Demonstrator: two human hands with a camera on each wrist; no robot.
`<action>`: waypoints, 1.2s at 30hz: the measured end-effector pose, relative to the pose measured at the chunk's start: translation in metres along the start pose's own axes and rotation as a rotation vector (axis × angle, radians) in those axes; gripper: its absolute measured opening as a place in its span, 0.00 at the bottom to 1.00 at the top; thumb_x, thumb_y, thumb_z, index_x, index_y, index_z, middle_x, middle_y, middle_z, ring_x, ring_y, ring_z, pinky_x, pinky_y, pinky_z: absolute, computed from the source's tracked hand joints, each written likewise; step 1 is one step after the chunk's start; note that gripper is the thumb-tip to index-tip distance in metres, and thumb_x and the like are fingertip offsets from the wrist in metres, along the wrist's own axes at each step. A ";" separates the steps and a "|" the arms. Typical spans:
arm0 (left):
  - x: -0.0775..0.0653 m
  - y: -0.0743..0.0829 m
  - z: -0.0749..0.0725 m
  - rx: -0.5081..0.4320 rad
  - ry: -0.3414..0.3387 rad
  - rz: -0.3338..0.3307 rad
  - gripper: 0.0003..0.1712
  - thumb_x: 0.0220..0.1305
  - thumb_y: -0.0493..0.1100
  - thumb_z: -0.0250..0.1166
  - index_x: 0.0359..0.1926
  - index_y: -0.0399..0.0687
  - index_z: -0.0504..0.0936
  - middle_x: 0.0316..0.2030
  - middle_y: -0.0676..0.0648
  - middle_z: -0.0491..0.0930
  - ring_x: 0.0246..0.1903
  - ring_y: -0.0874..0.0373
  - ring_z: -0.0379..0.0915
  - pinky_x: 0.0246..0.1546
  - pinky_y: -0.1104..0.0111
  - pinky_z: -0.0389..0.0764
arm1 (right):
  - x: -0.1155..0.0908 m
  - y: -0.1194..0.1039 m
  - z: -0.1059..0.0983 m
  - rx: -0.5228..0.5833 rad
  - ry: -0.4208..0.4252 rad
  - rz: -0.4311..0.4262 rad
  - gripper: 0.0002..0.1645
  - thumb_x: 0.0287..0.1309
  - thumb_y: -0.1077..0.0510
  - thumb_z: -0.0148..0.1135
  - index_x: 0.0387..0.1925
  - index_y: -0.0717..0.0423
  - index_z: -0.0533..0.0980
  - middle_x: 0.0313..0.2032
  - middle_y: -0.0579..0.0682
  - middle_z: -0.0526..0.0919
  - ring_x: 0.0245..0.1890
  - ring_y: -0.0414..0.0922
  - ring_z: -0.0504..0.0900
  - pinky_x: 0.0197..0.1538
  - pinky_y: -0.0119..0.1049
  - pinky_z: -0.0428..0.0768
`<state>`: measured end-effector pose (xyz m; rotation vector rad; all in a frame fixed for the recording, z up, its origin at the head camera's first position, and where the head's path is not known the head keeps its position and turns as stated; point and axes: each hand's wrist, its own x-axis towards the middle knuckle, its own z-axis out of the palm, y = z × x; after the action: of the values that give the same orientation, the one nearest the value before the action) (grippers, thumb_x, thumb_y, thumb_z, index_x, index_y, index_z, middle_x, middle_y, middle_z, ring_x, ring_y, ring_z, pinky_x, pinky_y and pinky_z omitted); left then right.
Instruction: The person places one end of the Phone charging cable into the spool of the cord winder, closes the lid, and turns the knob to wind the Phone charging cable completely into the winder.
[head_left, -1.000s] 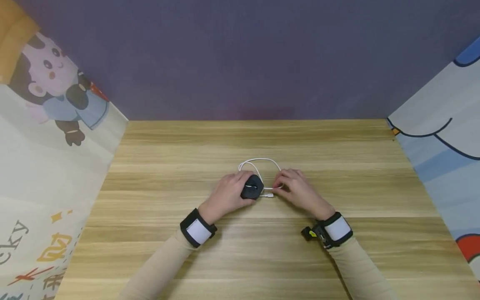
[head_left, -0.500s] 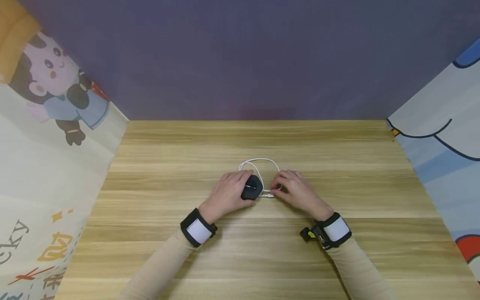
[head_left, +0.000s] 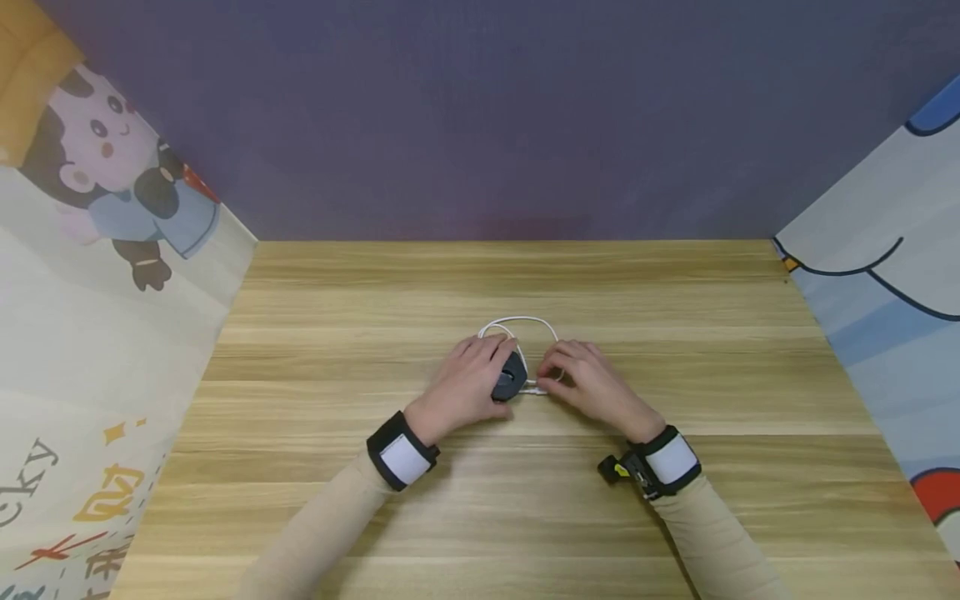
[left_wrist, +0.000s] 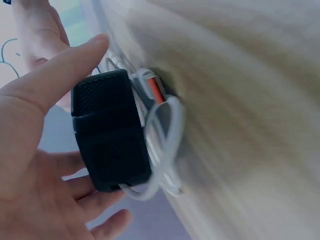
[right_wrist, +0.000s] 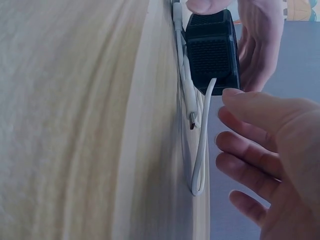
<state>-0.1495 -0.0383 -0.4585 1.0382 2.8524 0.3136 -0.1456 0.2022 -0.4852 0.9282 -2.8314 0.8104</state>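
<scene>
Shifted rightward since the earlier frame: left hand, covering more of the black block at mid-surface, its grip wide, thumb apparently clear of the block's near side. We enter right hand, grip loosely parted, nothing seen within it, beside the white cable. We list the connector just right of the block, long axis left to right, tip toward the nearer right hand.

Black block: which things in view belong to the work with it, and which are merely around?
Part of the work:
black block
left hand, gripping it
right hand, close by
white cable
plug

Merely around:
wristbands
table
wall cartoon
</scene>
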 end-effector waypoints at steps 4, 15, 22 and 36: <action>0.007 0.007 -0.005 0.093 -0.057 0.024 0.56 0.48 0.62 0.81 0.73 0.45 0.68 0.71 0.41 0.69 0.72 0.47 0.64 0.77 0.52 0.58 | 0.000 0.000 -0.001 0.005 0.007 0.009 0.06 0.63 0.54 0.73 0.38 0.50 0.83 0.43 0.47 0.84 0.51 0.49 0.80 0.63 0.57 0.72; 0.019 0.013 -0.015 0.263 -0.100 0.072 0.39 0.51 0.56 0.79 0.60 0.44 0.79 0.56 0.44 0.79 0.60 0.50 0.74 0.65 0.59 0.71 | 0.000 -0.004 -0.004 0.027 0.058 -0.009 0.08 0.62 0.55 0.73 0.39 0.52 0.83 0.43 0.47 0.85 0.50 0.49 0.80 0.60 0.55 0.73; 0.021 0.007 -0.024 0.147 -0.066 0.051 0.37 0.54 0.58 0.78 0.59 0.44 0.80 0.57 0.43 0.79 0.59 0.48 0.75 0.65 0.56 0.73 | 0.000 -0.007 -0.008 0.149 0.277 -0.121 0.10 0.58 0.63 0.74 0.41 0.56 0.82 0.40 0.47 0.85 0.43 0.46 0.81 0.53 0.46 0.75; 0.013 0.003 -0.037 -0.125 0.211 0.050 0.43 0.54 0.63 0.78 0.63 0.40 0.79 0.52 0.44 0.82 0.45 0.53 0.80 0.46 0.61 0.84 | -0.007 -0.013 -0.009 0.358 0.472 -0.193 0.13 0.58 0.57 0.74 0.29 0.54 0.76 0.30 0.47 0.81 0.35 0.43 0.77 0.44 0.29 0.75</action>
<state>-0.1639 -0.0337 -0.4216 1.1150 2.9445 0.6322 -0.1339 0.2015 -0.4733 0.8809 -2.2007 1.3301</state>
